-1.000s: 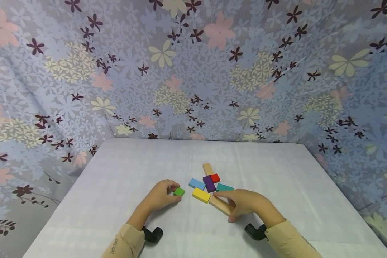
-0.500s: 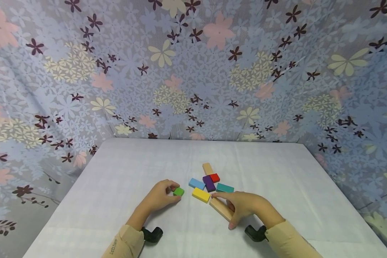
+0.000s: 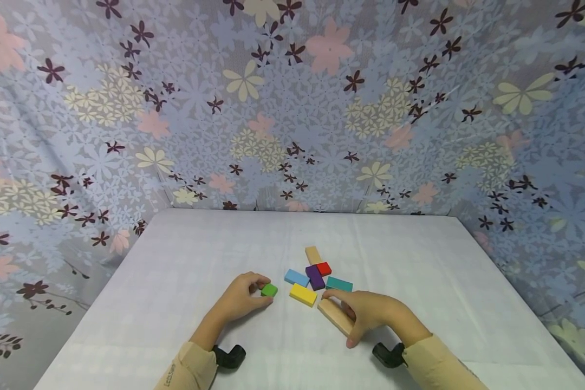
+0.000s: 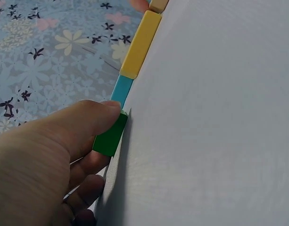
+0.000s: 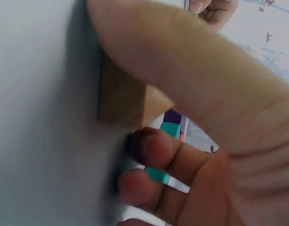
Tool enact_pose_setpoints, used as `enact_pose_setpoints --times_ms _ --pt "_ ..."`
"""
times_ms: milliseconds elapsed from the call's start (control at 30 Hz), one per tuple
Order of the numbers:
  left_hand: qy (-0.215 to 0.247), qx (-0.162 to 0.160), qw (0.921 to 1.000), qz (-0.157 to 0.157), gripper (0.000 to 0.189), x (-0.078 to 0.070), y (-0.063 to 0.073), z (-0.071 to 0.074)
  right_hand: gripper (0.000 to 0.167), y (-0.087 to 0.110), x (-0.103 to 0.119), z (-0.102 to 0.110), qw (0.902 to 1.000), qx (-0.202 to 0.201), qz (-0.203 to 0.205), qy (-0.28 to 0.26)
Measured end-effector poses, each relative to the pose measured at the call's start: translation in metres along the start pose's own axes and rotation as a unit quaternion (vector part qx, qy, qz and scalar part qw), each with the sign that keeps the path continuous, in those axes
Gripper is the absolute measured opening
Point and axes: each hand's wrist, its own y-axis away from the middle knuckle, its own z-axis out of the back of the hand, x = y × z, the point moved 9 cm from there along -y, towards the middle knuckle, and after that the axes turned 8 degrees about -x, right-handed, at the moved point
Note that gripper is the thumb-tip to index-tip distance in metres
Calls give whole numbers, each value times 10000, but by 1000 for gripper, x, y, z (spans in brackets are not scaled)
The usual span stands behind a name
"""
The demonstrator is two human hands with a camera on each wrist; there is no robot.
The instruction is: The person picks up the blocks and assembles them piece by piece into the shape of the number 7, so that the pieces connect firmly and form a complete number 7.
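In the head view my left hand (image 3: 242,298) pinches a small green block (image 3: 269,290) between thumb and fingers, down on the table. The left wrist view shows the thumb on top of that green block (image 4: 110,135). My right hand (image 3: 372,311) holds a long plain wooden block (image 3: 334,317) lengthwise, index finger at its far end and thumb by the near end. In the right wrist view the thumb covers part of this wooden block (image 5: 123,96). A yellow block (image 3: 303,295) lies between the hands, a small gap from the wooden one.
Beyond the hands lie a light blue block (image 3: 296,278), a purple block (image 3: 315,278), a red block (image 3: 324,268), a teal block (image 3: 339,284) and a shorter wooden block (image 3: 313,255). They rest on a white-covered table (image 3: 214,238), with a flowered cloth (image 3: 292,108) behind.
My right thumb has slid toward the near end of the long wooden block. That block has shifted slightly right, away from the yellow one. The left hand stays on the green block.
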Motion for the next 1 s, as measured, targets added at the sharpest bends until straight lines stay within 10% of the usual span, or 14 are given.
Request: enact_pose_setpoints --times_ms 1000 --pt "67 -76 9999 49 38 3 1 -1 127 32 -54 22 9790 -1251 -1399 791"
